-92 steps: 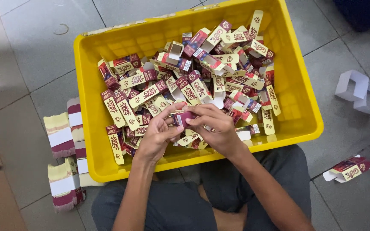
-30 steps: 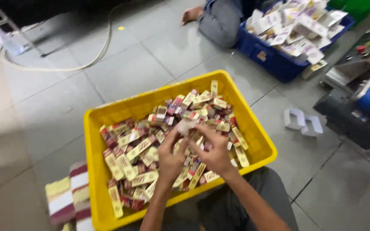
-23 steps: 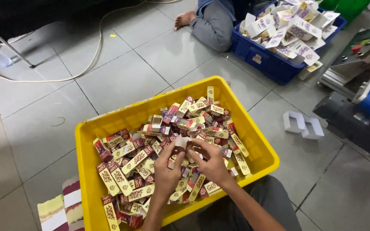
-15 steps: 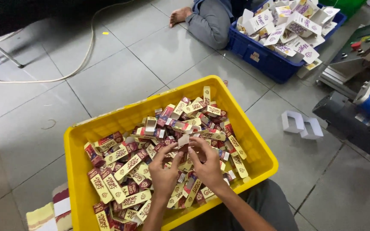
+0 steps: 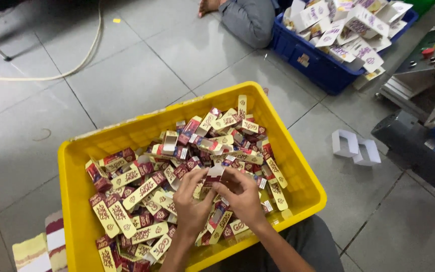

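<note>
On the grey tiled floor point(image 5: 142, 85) stood a yellow crate point(image 5: 298, 174) of red-and-cream cartons, above which the left hand point(image 5: 193, 204) and right hand point(image 5: 241, 195) held one small carton point(image 5: 214, 175), fingers closed on it together.

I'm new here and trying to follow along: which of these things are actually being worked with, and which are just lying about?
Being worked with:
- left hand and right hand, both on one small carton
- yellow crate full of cartons under the hands

Lying about:
- blue crate of white cartons
- two white folded pieces on the floor
- cable
- grey machine
</note>
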